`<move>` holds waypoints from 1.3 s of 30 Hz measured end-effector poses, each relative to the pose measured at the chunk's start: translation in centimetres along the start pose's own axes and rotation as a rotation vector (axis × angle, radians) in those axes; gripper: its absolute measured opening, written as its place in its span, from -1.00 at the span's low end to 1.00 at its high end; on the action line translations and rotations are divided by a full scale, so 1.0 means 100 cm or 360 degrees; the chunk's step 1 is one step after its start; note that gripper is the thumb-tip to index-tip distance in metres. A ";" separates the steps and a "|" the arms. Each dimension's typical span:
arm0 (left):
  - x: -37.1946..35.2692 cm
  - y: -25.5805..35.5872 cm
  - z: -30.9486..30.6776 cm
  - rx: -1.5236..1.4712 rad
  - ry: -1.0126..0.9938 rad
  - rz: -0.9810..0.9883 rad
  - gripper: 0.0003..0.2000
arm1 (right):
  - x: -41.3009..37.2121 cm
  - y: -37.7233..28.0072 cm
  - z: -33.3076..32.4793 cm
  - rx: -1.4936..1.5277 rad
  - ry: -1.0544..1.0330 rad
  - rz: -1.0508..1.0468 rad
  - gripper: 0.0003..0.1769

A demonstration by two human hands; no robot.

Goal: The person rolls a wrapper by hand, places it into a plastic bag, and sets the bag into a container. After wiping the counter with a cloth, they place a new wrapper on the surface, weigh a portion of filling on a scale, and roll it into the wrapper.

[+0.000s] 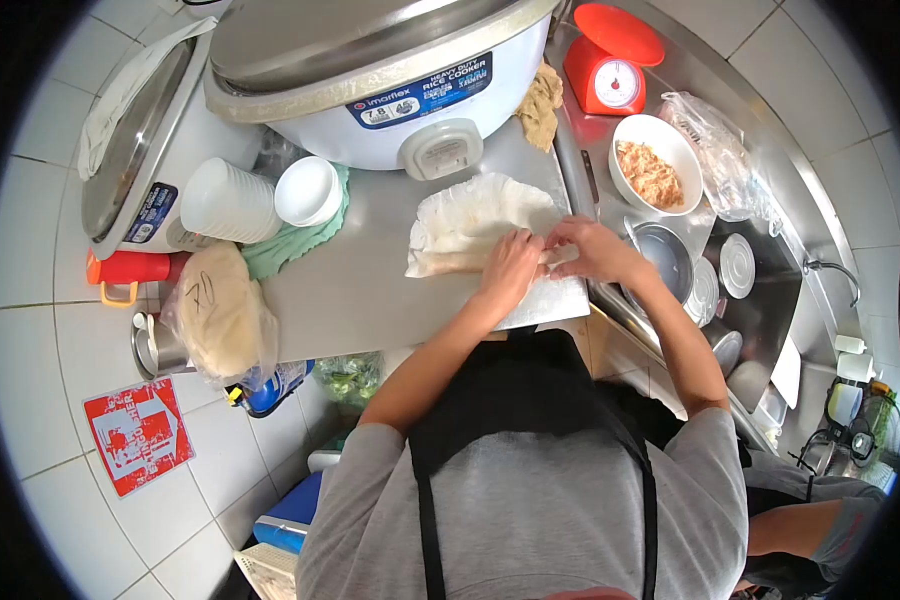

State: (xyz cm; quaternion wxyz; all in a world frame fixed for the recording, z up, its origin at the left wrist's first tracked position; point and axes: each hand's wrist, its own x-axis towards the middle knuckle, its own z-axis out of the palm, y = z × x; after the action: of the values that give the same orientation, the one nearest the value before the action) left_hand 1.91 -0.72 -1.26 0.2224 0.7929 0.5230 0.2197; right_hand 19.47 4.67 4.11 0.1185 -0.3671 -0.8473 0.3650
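Observation:
A stack of thin white wrapper sheets (pixel 475 215) lies on the steel table (pixel 370 260), its near edge folded over. My left hand (pixel 513 262) rests on the near right part of the sheets, fingers bent together over the edge. Beside it, my right hand (pixel 590 250) has its thumb and fingers curled at a narrow roll by the right end of the sheets. The fingers of both hands nearly meet there. What lies beneath the fingertips is too small to make out clearly.
A large rice cooker (pixel 370 60) stands behind the sheets. Stacked white cups (pixel 228 200) are at left, near a bagged wrapper pack (pixel 220 315). A bowl of orange filling (pixel 653 175), a red scale (pixel 615 75) and a metal pot (pixel 662 255) are at right. Another person's arm (pixel 795 527) shows lower right.

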 end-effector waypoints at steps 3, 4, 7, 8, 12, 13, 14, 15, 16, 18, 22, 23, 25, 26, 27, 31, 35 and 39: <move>-0.001 -0.001 0.002 0.0020 0.0055 0.0022 -0.68 | -0.001 0.010 0.019 -0.0214 0.0074 -0.0119 -0.78; -0.001 0.000 0.000 0.0018 0.0068 0.0027 -0.69 | 0.001 0.011 0.019 -0.0264 0.0051 -0.0104 -0.78; 0.000 -0.004 0.002 -0.0036 0.0086 0.0021 -0.68 | 0.004 0.007 0.020 -0.0372 -0.0041 -0.0034 -0.78; 0.001 -0.006 0.005 -0.0064 0.0092 0.0010 -0.68 | 0.005 0.004 0.020 -0.0402 -0.0082 -0.0010 -0.79; 0.003 -0.014 -0.002 -0.0235 -0.0049 0.0016 -0.68 | 0.003 0.006 0.029 -0.0473 -0.0011 0.0019 -0.81; -0.005 -0.016 0.001 -0.0218 0.0060 0.0037 -0.68 | 0.000 0.003 0.031 -0.0502 -0.0008 0.0001 -0.82; -0.008 -0.018 0.001 -0.0196 0.0178 0.0071 -0.68 | -0.001 0.001 0.030 -0.0543 0.0006 -0.0020 -0.82; -0.010 -0.021 0.001 -0.0175 0.0296 0.0113 -0.68 | -0.002 0.000 0.029 -0.0589 0.0026 -0.0039 -0.83; -0.016 -0.022 -0.007 -0.0194 0.0232 0.0006 -0.68 | -0.003 -0.001 0.030 -0.0601 0.0019 -0.0046 -0.83; -0.026 -0.026 -0.033 -0.0226 0.0083 -0.0181 -0.68 | -0.005 -0.003 0.037 -0.0623 0.0027 -0.0041 -0.83; -0.029 -0.024 -0.043 -0.0201 0.0052 -0.0137 -0.66 | -0.003 -0.005 0.040 -0.0573 0.0141 -0.0062 -0.84; -0.028 -0.024 -0.044 -0.0208 0.0048 -0.0142 -0.65 | -0.001 -0.009 0.040 -0.0513 0.0143 -0.0089 -0.84; -0.034 -0.025 -0.041 -0.0253 0.0030 -0.0166 -0.64 | -0.004 -0.010 0.047 -0.0413 0.0128 -0.0040 -0.85; -0.036 -0.026 -0.041 -0.0283 0.0031 -0.0172 -0.64 | -0.005 -0.008 0.050 -0.0386 0.0123 0.0025 -0.85; -0.031 -0.028 -0.041 -0.0307 0.0057 -0.0162 -0.63 | -0.001 -0.005 0.047 -0.0382 0.0129 0.0074 -0.85; -0.035 -0.028 -0.044 -0.0311 0.0013 -0.0122 -0.63 | 0.002 -0.016 0.050 -0.0362 0.0106 -0.0057 -0.84; -0.032 -0.031 -0.044 -0.0337 0.0010 -0.0082 -0.64 | 0.013 -0.016 0.051 -0.0477 0.0034 0.0056 -0.80; -0.031 -0.029 -0.049 -0.0263 -0.0082 -0.0076 -0.65 | 0.023 -0.018 0.061 -0.0503 -0.0010 -0.0029 -0.79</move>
State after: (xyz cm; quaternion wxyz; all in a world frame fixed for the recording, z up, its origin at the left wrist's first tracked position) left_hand -4.17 -2.00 0.59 0.3056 0.7646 0.5160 0.2361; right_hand 14.01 2.20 0.89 0.0599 -0.3722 -0.8979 0.2271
